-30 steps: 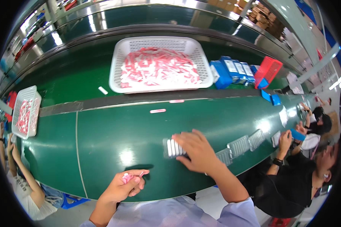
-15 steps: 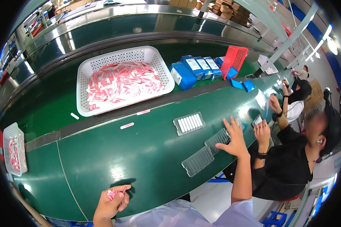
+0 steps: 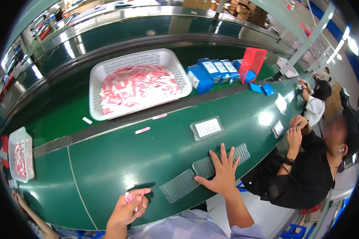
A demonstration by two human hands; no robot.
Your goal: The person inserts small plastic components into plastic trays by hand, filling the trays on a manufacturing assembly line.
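Observation:
My left hand (image 3: 129, 207) is closed around several small pink-and-white sticks (image 3: 135, 196), held above the near edge of the green table. To its right, my right hand (image 3: 222, 173) is spread wide, palm down, over a row of clear ribbed plastic trays. The left tray (image 3: 177, 186) lies flat beside my right thumb. The middle tray (image 3: 202, 167) is partly covered by my fingers, and another tray (image 3: 242, 153) shows to their right. Beyond them sits a clear tray filled with white sticks (image 3: 207, 128).
A large white basket (image 3: 95, 97) holds a heap of pink-and-white sticks. Blue packs (image 3: 201, 79) and a red basket (image 3: 253, 61) stand to its right. Loose sticks (image 3: 143, 130) lie nearby. A smaller basket (image 3: 28, 155) is at far left. A co-worker in black (image 3: 303, 171) works at right.
My right hand and the clear ribbed trays have shifted left and nearer to me. My left hand still grips the sticks. The co-worker's hands have come together.

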